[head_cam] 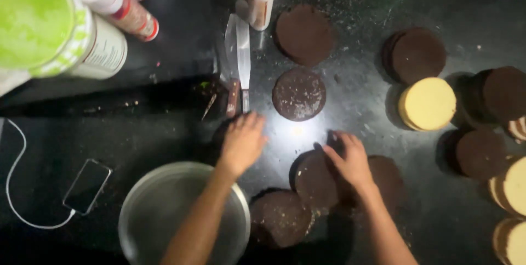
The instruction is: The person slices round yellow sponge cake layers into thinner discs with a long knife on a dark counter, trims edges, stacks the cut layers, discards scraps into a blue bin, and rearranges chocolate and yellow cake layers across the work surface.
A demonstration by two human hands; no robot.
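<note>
- We see the left hand (242, 141) lying flat, fingers spread and empty, on the dark counter (164, 133) beside a metal bowl (159, 204).
- The right hand (349, 158) rests open-palmed on a chocolate cake layer (313, 180), gripping nothing.
- A palette knife (243, 57) lies just above the left hand.

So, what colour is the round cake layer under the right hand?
Dark brown cake layer, seen in the head view, under the right hand.

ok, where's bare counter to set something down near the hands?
Free: lit patch between the left hand, right hand and frosted dark round cake; dark counter between smartphone and spatulas. Crowded: right side, brown and yellow cake rounds.
</note>
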